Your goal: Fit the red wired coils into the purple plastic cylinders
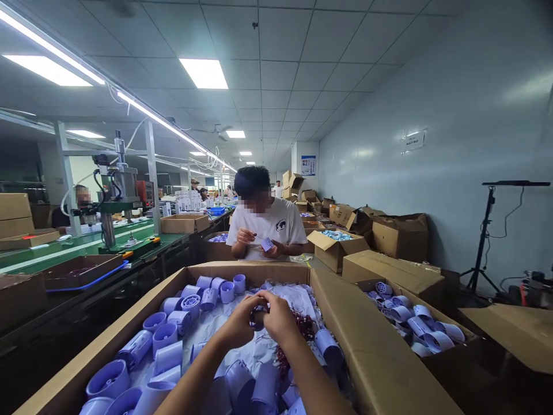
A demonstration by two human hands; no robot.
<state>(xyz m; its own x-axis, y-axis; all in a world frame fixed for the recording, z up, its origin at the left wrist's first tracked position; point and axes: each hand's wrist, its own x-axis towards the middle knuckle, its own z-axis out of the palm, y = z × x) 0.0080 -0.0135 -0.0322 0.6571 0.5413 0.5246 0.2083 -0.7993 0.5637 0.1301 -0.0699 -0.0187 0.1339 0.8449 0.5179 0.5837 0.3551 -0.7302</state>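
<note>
My left hand (pixel 237 320) and my right hand (pixel 279 318) meet above the middle of a large open cardboard box (pixel 367 351), fingertips touching. Both are closed around a small round part (pixel 258 326), dark with a purplish edge; the fingers hide most of it. Beneath them lies crumpled white wrapping (pixel 254 350). Purple plastic cylindrical housings (pixel 165 339) fill the left side and front of the box, some upright and some lying down. Dark red wires (pixel 303 325) are bunched beside my right hand, close to another purple housing (pixel 328 346).
Across the box, a person (pixel 270 222) holds a purple housing (pixel 266 244) and a thin tool. At right stands a carton of purple housings (pixel 419 328). A press machine (pixel 121 196) stands by the green conveyor (pixel 173 245) at left. A black tripod stand (pixel 481 242) is near the wall.
</note>
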